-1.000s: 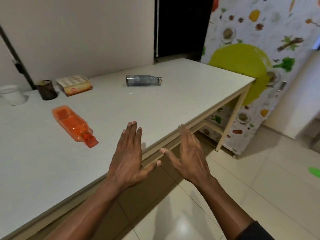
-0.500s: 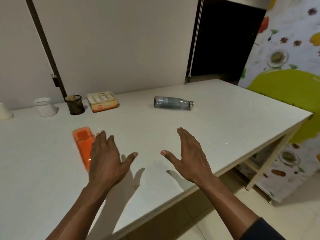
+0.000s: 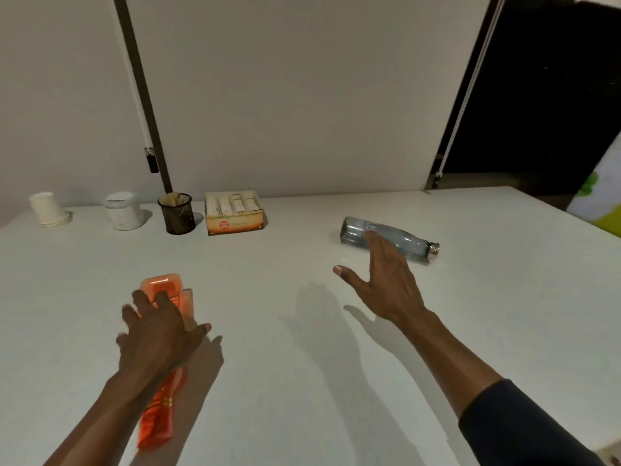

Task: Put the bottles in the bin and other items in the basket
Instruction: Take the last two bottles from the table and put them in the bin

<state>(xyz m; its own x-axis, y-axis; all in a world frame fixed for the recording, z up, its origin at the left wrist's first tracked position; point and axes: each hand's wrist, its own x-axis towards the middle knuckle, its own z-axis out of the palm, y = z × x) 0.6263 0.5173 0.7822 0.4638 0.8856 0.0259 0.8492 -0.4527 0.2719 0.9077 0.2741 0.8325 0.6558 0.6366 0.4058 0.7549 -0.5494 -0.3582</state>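
Two bottles on the white surface (image 3: 268, 264), both lying flat.

Orange bottle (image 3: 164, 286): near-left, long axis running away from the viewer. Squarish base at the far end, narrower end nearest the viewer.
- Left grip (image 3: 158, 334) is directly over the bottle's mid-section, back of hand up.
- Fingers spread & fairly straight, thumb out to the bottle's right side. Not curled round it.
- Grip is motion-blurred. Can't tell if the palm touches the plastic or sits just above it.
- Base pokes out beyond the fingertips, and the narrow end shows below the wrist.

Grey see-through bottle (image 3: 411, 243): mid-right, farther back, on its side. Base to the left, metal cap (image 3: 434, 248) to the right.
- Right grip (image 3: 386, 284) is on the bottle's near side, fingers straight, close together, pointing away.
- Fingertips overlap the base half of the bottle in view. Touching or just above, can't tell.
- Thumb splayed wide to the left, apart from the bottle. Nothing pinched.
- Dark sleeve (image 3: 504, 428) on the forearm.

The two bottles are well apart, one grip at each.

Back row along the wall, L to R:
- stack of paper cups (image 3: 47, 208), upside down
- white jar (image 3: 122, 211)
- black mesh cup (image 3: 177, 215)
- open box of sachets (image 3: 235, 211)

Dark pole (image 3: 141, 92) slants up the wall behind the mesh cup. Dark doorway (image 3: 537, 95) at far right.
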